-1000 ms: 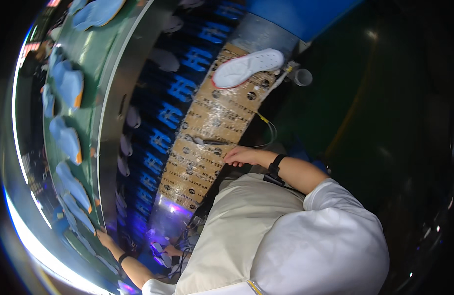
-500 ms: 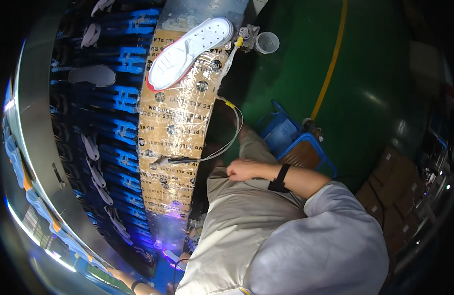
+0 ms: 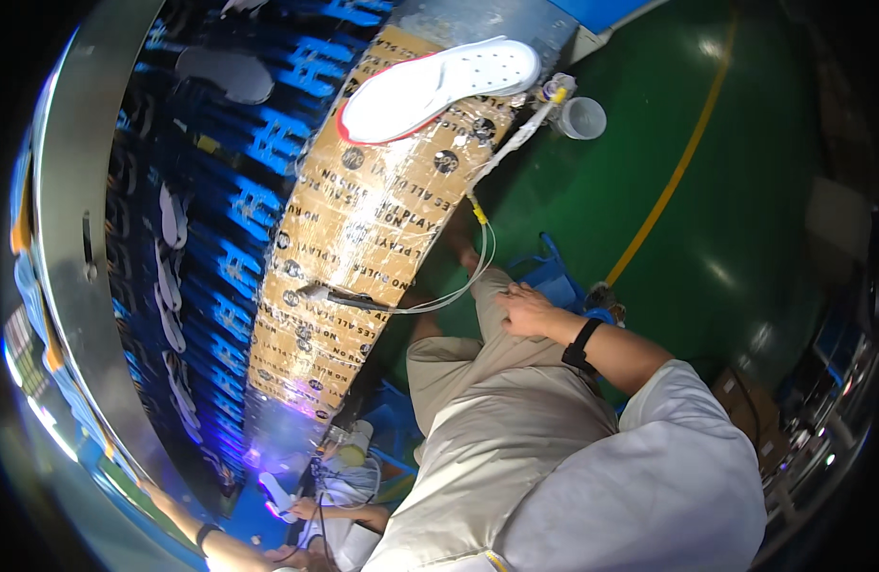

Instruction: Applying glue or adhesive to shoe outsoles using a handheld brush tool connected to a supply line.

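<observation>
My right hand [image 3: 525,311], with a black band on its wrist, lies on the thigh of my beige trousers [image 3: 496,400]. Its fingers are spread and it holds nothing. At the lower left my left hand [image 3: 156,497] reaches out to a row of blue and orange pieces [image 3: 41,319] along the machine's edge; its fingers are too small and dim to read. Neither hand touches the white shoe sole [image 3: 439,91] with a red rim, which lies on the tape-covered cardboard [image 3: 363,205] of the bench. A black-handled tool [image 3: 349,300] with pale tubes rests on that cardboard.
Blue racks [image 3: 253,205] bearing several pale soles run along the bench's left. A clear cup [image 3: 582,118] stands beyond its right edge. Behind my right hand is a blue stool [image 3: 554,286]. At the bottom, a co-worker's hand [image 3: 304,508] is by a white sole [image 3: 276,493] under violet light.
My view has turned, shifting the bench. My right hand has moved from near my knee up onto the thigh, and its curled fingers have spread. More of the co-worker shows.
</observation>
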Demonstrator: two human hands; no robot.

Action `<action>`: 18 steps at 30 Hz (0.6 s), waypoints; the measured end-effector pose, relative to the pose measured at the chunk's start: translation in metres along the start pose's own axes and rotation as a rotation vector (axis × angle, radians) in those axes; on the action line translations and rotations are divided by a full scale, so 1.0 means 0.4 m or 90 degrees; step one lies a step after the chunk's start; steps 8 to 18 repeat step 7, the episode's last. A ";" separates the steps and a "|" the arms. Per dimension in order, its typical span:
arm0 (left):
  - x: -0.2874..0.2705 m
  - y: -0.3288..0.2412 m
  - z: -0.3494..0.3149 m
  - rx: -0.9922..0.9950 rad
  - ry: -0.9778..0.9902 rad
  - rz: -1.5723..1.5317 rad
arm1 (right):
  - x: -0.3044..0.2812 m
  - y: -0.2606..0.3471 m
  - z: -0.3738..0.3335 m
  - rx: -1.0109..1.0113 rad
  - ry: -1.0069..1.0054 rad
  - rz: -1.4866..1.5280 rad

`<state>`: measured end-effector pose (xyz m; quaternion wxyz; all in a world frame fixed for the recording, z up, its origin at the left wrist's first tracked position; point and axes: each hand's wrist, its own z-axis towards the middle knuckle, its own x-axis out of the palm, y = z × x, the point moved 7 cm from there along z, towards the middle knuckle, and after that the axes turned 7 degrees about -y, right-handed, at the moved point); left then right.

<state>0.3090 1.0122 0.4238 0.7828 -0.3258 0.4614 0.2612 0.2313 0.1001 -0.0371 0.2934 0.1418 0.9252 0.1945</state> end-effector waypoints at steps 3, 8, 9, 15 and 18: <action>-0.007 -0.003 0.013 -0.003 0.003 -0.021 | -0.008 -0.175 0.007 0.085 -0.148 0.191; -0.010 0.024 -0.052 -0.025 -0.011 -0.052 | 0.104 -0.603 -0.087 0.288 -0.181 0.069; -0.010 0.024 -0.052 -0.025 -0.011 -0.052 | 0.104 -0.603 -0.087 0.288 -0.181 0.069; -0.010 0.024 -0.052 -0.025 -0.011 -0.052 | 0.104 -0.603 -0.087 0.288 -0.181 0.069; -0.010 0.024 -0.052 -0.025 -0.011 -0.052 | 0.104 -0.603 -0.087 0.288 -0.181 0.069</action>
